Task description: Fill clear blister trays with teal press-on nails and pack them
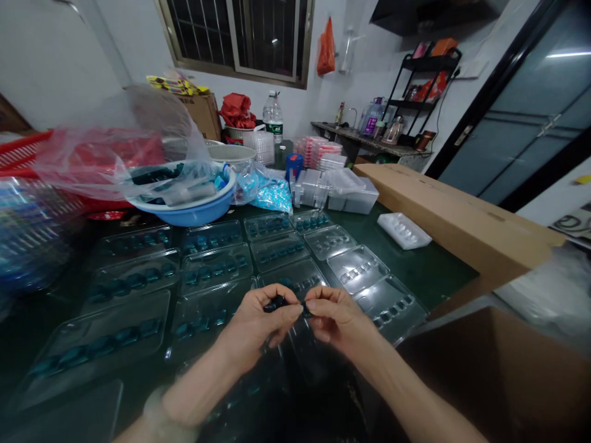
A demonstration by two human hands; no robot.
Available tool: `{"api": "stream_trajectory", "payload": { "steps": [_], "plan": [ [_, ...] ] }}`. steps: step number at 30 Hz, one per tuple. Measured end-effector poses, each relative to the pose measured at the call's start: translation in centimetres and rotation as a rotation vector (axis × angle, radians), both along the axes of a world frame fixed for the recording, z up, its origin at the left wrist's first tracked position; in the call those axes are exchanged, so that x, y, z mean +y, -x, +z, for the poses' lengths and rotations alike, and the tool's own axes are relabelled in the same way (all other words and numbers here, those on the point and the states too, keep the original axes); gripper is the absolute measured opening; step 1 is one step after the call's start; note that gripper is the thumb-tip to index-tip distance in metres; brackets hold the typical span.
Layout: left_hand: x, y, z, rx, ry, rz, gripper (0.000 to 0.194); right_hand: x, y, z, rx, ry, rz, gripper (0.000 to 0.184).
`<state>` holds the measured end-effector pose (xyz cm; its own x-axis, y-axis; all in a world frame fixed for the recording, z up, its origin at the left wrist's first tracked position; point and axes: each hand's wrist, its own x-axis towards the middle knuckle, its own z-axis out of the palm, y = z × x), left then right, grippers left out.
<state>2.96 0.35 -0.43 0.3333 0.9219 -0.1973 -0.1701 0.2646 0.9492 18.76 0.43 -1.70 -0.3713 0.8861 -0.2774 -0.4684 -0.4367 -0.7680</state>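
My left hand (265, 317) is closed around small dark pieces (276, 303), thumb and index finger pinched together. Almost touching it, my right hand (333, 312) pinches a small dark piece (305, 311) between thumb and fingertips. What exactly the pieces are is too small to make out. Both hands hover over rows of clear plastic blister trays (207, 234). Teal pieces (138, 280) fill the pockets of the trays on the left and in the middle. The trays at the right, such as one clear tray (357, 269), show pockets without teal colour.
A blue basin (198, 212) under clear plastic film stands behind the trays, beside a bag of shiny blue packets (272, 194). Clear plastic boxes (353, 195) sit at the back. A long cardboard box (457, 215) borders the right side, and a blurred basket (37, 234) the left.
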Motion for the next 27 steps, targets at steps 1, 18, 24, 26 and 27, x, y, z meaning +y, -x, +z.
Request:
{"api": "stream_trajectory", "payload": {
  "steps": [1,18,24,26,27],
  "plan": [
    [-0.1,0.2,0.0,0.006,0.001,-0.029,0.015,-0.1,-0.1,0.0,0.018,0.039,0.016,0.012],
    [-0.1,1.3,0.2,-0.024,0.163,-0.073,0.008,-1.6,-1.1,0.3,-0.738,-0.880,-0.116,0.023],
    [-0.3,0.8,-0.1,0.084,0.098,-0.063,0.008,-1.9,-0.8,0.5,-0.808,-0.937,-0.143,0.025],
    [-0.4,0.8,-0.3,0.149,0.025,-0.059,0.009,-2.0,-0.8,0.6,-0.822,-0.879,-0.119,0.020],
    [-0.4,0.7,-0.4,0.180,-0.009,-0.052,0.010,-2.0,-0.8,0.6,-0.835,-0.861,-0.115,0.018]
  ]
}}
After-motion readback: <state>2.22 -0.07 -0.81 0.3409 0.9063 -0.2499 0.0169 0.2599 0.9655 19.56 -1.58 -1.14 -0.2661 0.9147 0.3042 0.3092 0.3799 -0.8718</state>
